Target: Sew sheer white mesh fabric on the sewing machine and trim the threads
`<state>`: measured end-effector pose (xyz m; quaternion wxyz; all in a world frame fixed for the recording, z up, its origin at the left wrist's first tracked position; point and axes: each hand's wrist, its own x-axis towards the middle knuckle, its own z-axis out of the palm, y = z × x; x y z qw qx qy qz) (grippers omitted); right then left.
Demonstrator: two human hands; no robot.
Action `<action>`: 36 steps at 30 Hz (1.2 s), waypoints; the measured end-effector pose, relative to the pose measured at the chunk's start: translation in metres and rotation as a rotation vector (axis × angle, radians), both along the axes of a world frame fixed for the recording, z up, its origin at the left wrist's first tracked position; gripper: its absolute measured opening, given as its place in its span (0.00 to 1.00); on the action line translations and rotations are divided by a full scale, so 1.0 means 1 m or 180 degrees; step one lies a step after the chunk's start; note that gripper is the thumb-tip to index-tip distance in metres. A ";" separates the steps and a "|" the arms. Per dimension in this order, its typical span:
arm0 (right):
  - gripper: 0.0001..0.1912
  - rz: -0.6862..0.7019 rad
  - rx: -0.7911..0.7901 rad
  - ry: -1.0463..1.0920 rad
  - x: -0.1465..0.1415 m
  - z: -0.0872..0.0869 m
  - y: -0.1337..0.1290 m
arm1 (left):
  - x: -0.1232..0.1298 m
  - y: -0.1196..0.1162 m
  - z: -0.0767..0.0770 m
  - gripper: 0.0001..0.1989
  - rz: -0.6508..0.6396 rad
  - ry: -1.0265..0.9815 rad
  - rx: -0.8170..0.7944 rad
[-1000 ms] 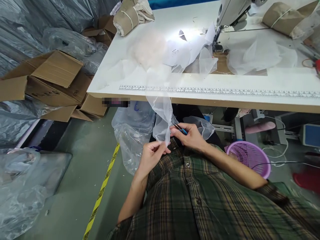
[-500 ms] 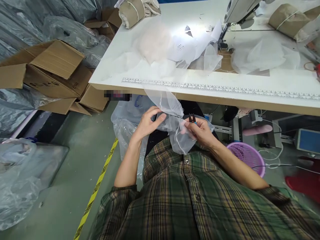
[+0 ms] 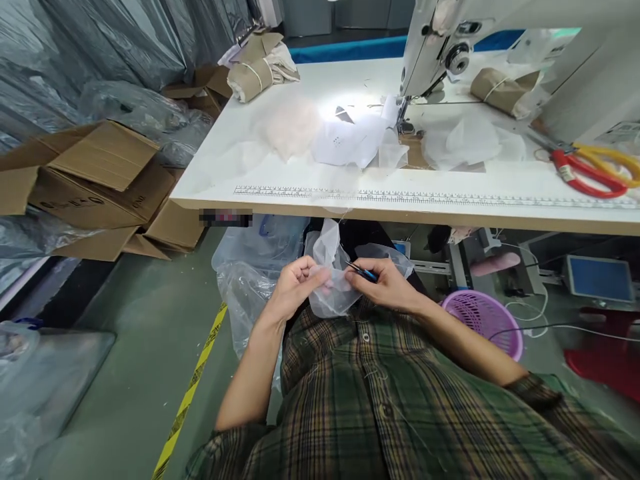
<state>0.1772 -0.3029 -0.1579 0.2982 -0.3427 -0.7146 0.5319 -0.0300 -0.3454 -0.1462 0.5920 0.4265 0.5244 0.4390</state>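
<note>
A piece of sheer white fabric (image 3: pixel 334 301) hangs over my lap, just below the table's front edge. My left hand (image 3: pixel 296 285) is closed, pinching the fabric's left side between thumb and fingers. Opposite it, my right hand (image 3: pixel 383 283) also grips the cloth at its fingertips. Small dark thread snips (image 3: pixel 363 271) with a blue handle lie within the right hand, blades pointing left toward the cloth. The fingers partly hide the snips' handle.
Ahead is a white sewing table (image 3: pixel 210 177) with a printed ruler, sheer pieces and a sewing machine (image 3: pixel 417 50). Red and yellow scissors (image 3: pixel 587 170) lie at its right. Cardboard boxes (image 3: pixel 95 180) stand left; a purple basket (image 3: pixel 483 323) sits beneath the table.
My left hand has gone from open to pinching the fabric. The hands are closer together and lower, the snips have swung to point left, and the view has tilted up.
</note>
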 end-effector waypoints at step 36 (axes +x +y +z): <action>0.33 0.0192 -0.0230 -0.0215 -0.011 -0.007 0.011 | -0.008 -0.007 0.005 0.15 -0.0051 0.0628 0.0045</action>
